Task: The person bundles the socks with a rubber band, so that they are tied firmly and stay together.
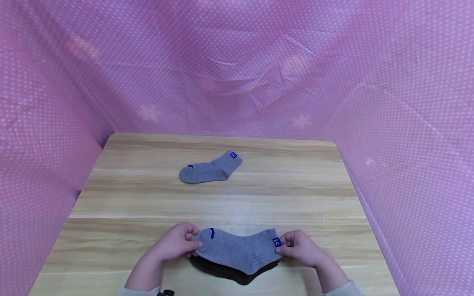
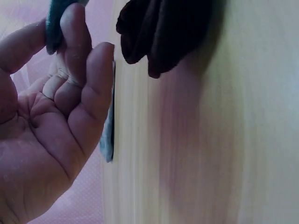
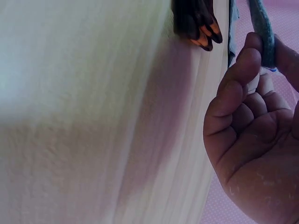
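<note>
Between both hands a grey sock is stretched level, with a blue mark near its toe and a blue "LC" label at its cuff. My left hand pinches the toe end between thumb and finger. At the cuff, by the label, my right hand pinches the other end. Dark brown socks lie stacked on the table below it, partly hidden by the grey sock. Both wrist views show a gap between the pinched grey sock and the dark socks. Farther back lies a second grey sock, flat.
The wooden table has a thin yellow ring lying at its right. Pink dotted cloth hangs behind the table and along both sides. A small black object shows at the bottom edge, beside the left sleeve.
</note>
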`<move>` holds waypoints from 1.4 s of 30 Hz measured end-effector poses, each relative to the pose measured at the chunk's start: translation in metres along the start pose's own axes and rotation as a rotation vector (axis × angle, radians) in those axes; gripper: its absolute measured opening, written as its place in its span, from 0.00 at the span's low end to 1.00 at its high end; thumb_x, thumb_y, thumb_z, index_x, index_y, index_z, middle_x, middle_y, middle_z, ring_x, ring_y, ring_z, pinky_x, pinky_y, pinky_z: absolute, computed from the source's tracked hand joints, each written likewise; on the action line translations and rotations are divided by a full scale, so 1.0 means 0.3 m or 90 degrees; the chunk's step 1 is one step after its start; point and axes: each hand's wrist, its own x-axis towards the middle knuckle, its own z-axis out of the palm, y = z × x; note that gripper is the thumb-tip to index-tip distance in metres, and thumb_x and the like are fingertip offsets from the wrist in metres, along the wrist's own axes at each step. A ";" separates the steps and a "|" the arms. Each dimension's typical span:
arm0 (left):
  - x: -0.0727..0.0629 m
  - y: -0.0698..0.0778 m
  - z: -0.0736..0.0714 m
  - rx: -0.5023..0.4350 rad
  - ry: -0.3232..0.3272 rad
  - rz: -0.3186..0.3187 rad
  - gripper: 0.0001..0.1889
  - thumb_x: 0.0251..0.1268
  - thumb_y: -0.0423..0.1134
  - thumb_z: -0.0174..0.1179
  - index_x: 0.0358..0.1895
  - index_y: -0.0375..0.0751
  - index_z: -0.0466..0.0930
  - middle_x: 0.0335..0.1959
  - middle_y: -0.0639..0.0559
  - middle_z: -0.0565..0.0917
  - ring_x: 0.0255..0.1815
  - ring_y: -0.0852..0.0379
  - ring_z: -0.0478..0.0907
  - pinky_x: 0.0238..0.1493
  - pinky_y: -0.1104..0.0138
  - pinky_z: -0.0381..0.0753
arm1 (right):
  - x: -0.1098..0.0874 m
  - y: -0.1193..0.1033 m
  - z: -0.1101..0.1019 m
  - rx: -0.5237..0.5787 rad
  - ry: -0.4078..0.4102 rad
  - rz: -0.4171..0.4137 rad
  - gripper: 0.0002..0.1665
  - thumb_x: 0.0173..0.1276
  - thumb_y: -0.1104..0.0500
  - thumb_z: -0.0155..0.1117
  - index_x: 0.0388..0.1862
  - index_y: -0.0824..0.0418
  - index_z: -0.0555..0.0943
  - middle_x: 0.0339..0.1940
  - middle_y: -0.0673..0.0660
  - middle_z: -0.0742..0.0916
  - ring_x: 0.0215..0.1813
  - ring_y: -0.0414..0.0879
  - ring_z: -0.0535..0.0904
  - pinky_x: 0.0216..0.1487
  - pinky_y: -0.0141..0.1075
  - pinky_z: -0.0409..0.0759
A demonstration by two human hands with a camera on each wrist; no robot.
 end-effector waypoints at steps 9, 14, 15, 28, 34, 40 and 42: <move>-0.015 -0.045 0.028 0.051 0.029 -0.012 0.13 0.64 0.26 0.69 0.46 0.21 0.77 0.25 0.47 0.86 0.23 0.47 0.85 0.24 0.58 0.85 | -0.007 0.044 0.036 0.044 -0.015 0.035 0.09 0.69 0.68 0.71 0.38 0.76 0.84 0.28 0.58 0.89 0.27 0.39 0.82 0.29 0.27 0.80; -0.023 -0.062 0.039 0.040 0.026 -0.028 0.10 0.63 0.26 0.69 0.43 0.25 0.78 0.26 0.46 0.87 0.24 0.47 0.86 0.26 0.57 0.85 | -0.013 0.065 0.044 0.046 -0.023 0.042 0.08 0.69 0.68 0.70 0.37 0.76 0.84 0.28 0.59 0.89 0.26 0.40 0.82 0.28 0.28 0.81; -0.021 -0.066 0.041 0.049 0.029 -0.030 0.10 0.63 0.26 0.69 0.42 0.26 0.78 0.26 0.47 0.87 0.24 0.48 0.86 0.26 0.58 0.85 | -0.013 0.068 0.045 0.046 -0.023 0.043 0.07 0.69 0.68 0.70 0.37 0.76 0.85 0.28 0.59 0.89 0.26 0.40 0.82 0.28 0.28 0.81; -0.010 -0.070 0.051 0.133 0.046 -0.041 0.09 0.60 0.27 0.72 0.39 0.30 0.81 0.22 0.50 0.85 0.21 0.53 0.83 0.26 0.65 0.79 | -0.009 0.081 0.045 0.027 -0.028 0.038 0.06 0.69 0.68 0.70 0.34 0.73 0.85 0.26 0.58 0.89 0.25 0.39 0.82 0.27 0.28 0.80; -0.007 -0.058 0.055 0.209 0.097 -0.074 0.13 0.56 0.31 0.76 0.40 0.32 0.82 0.25 0.52 0.84 0.27 0.55 0.82 0.33 0.61 0.81 | -0.009 0.081 0.048 -0.040 -0.007 0.033 0.08 0.68 0.64 0.73 0.30 0.68 0.86 0.22 0.54 0.87 0.23 0.37 0.80 0.25 0.28 0.77; 0.004 0.029 0.089 0.371 0.242 -0.120 0.18 0.53 0.45 0.82 0.38 0.43 0.82 0.30 0.58 0.84 0.33 0.59 0.80 0.39 0.56 0.81 | 0.004 0.038 0.068 -0.199 0.157 0.063 0.17 0.68 0.52 0.77 0.23 0.56 0.81 0.17 0.43 0.79 0.20 0.35 0.71 0.21 0.30 0.70; 0.014 0.062 0.121 0.392 0.240 -0.085 0.16 0.53 0.45 0.81 0.34 0.46 0.82 0.28 0.60 0.83 0.31 0.60 0.79 0.37 0.57 0.80 | 0.019 0.020 0.080 -0.223 0.209 0.066 0.18 0.68 0.52 0.77 0.23 0.55 0.79 0.18 0.43 0.77 0.20 0.36 0.70 0.22 0.31 0.68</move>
